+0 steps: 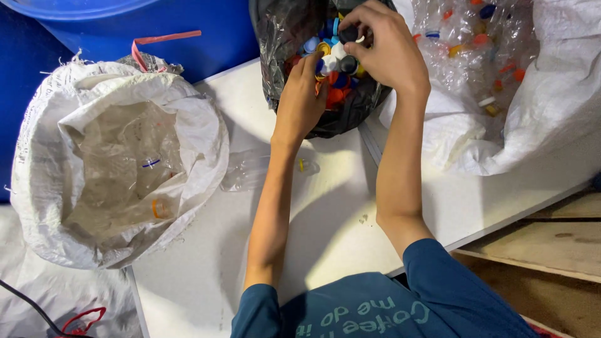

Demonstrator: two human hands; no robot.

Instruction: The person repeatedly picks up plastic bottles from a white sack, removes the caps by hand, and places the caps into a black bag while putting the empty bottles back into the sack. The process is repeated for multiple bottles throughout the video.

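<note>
Both hands — left hand (300, 100), right hand (385, 53) — in black bag (282, 37), bottle caps (335, 69)

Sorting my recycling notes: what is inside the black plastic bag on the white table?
The black plastic bag holds loose plastic bottle caps: blue, white, red, orange, yellow. The left hand and right hand cover part of the pile; deeper layers are hidden.

A white tabletop (206, 263) fills the middle of the frame, lit brightly from above with hard shadows. Bare wooden boards (551, 250) show at the lower right. A blue barrel (125, 25) stands across the upper left, white sheeting (37, 300) at the lower left
</note>
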